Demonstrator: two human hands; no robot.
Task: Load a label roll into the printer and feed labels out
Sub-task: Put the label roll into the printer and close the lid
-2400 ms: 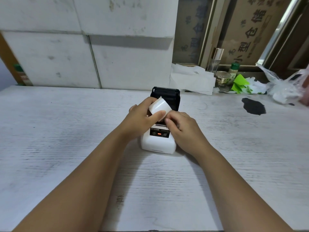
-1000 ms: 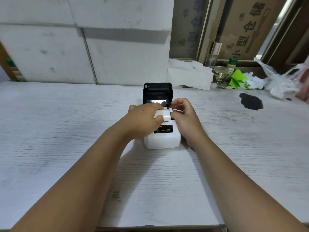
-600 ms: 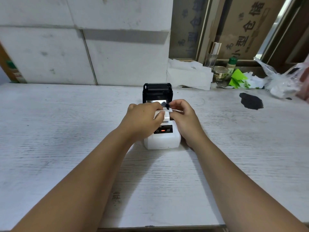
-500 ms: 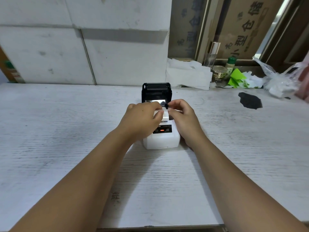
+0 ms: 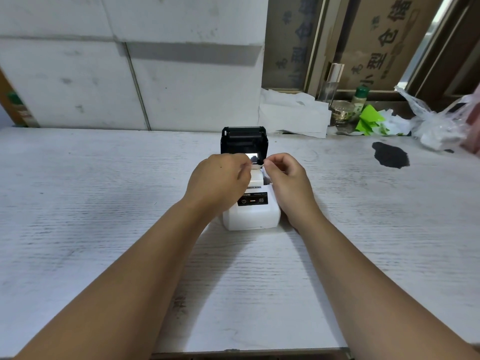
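A small white label printer (image 5: 251, 216) stands in the middle of the white table, its black lid (image 5: 243, 140) tipped open toward the wall. A white label roll (image 5: 256, 177) sits in the open bay, mostly hidden by my fingers. My left hand (image 5: 218, 181) covers the printer's left side and pinches the paper at the roll's top. My right hand (image 5: 287, 178) pinches the same paper edge from the right. A black panel with a lit red indicator (image 5: 252, 200) faces me.
The table (image 5: 104, 203) has a dark stain (image 5: 389, 157) at the right. Along the back wall lie white paper sheets (image 5: 293, 115), a glass jar (image 5: 341, 112), a green-capped bottle (image 5: 359, 96), green scraps (image 5: 368, 120) and a plastic bag (image 5: 436, 123). The front edge is near.
The roll has gone from held above the printer down into the open bay. Both hands have shifted up to pinch the paper end at the top of the roll.
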